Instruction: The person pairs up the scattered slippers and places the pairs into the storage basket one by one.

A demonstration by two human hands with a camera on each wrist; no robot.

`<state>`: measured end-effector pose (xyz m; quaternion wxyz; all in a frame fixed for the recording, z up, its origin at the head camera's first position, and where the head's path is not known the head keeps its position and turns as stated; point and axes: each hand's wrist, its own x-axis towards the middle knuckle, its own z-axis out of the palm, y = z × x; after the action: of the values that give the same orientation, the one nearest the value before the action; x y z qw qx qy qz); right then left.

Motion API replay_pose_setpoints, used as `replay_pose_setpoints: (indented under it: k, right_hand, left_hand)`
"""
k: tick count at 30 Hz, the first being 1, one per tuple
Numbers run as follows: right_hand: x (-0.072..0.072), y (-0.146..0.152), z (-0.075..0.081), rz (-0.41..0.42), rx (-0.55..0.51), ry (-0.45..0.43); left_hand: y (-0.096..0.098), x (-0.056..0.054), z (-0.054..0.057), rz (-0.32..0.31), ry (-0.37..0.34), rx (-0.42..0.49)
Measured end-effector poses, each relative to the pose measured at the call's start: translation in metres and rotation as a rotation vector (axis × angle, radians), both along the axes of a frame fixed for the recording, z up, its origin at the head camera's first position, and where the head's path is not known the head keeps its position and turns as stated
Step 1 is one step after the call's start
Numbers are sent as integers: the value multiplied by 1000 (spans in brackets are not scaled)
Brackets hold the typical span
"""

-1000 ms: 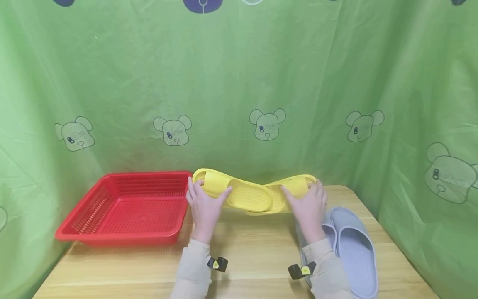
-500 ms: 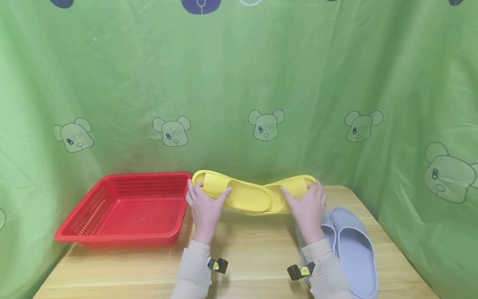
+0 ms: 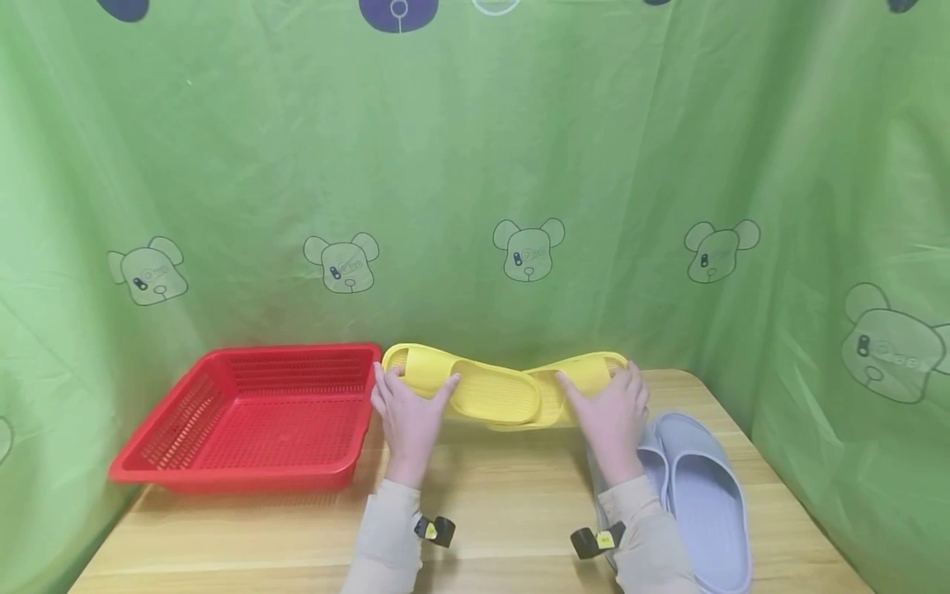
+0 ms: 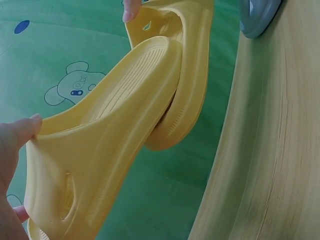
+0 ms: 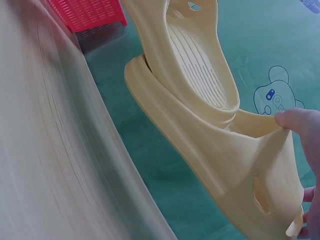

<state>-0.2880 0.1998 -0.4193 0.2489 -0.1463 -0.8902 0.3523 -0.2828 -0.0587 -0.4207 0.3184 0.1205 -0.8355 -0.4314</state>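
Two yellow slippers are held up over the far part of the table, their heel ends overlapping in the middle. My left hand (image 3: 406, 421) pinches the left yellow slipper (image 3: 496, 394) by its strap, thumb at the strap's inner edge and fingers at the toe opening. By the strap too, my right hand (image 3: 610, 417) grips the right yellow slipper (image 3: 586, 373). The left one's heel lies over the right one's footbed in the head view. In the left wrist view, the left slipper's strap (image 4: 65, 175) shows a slot in its side.
A red plastic basket (image 3: 245, 477) with perforated walls stands at the left of the wooden table (image 3: 505, 511). A pair of grey-blue slippers (image 3: 711, 511) lies at the right, partly behind my right forearm. A green curtain (image 3: 445, 148) with bear prints hangs behind.
Both hands and the yellow slippers have sunk very slightly in the head view. The hold on each slipper is the same.
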Motion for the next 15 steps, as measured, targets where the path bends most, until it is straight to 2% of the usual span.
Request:
replay_pose_setpoints:
  k: [5,15]
  right_hand:
    - [-1,0,-1,-12,2,-9]
    - [-1,-1,-3,-25,6,13]
  left_hand:
    - [1,0,-1,-3,10,0]
    - [1,-1,-3,-6,-28,8]
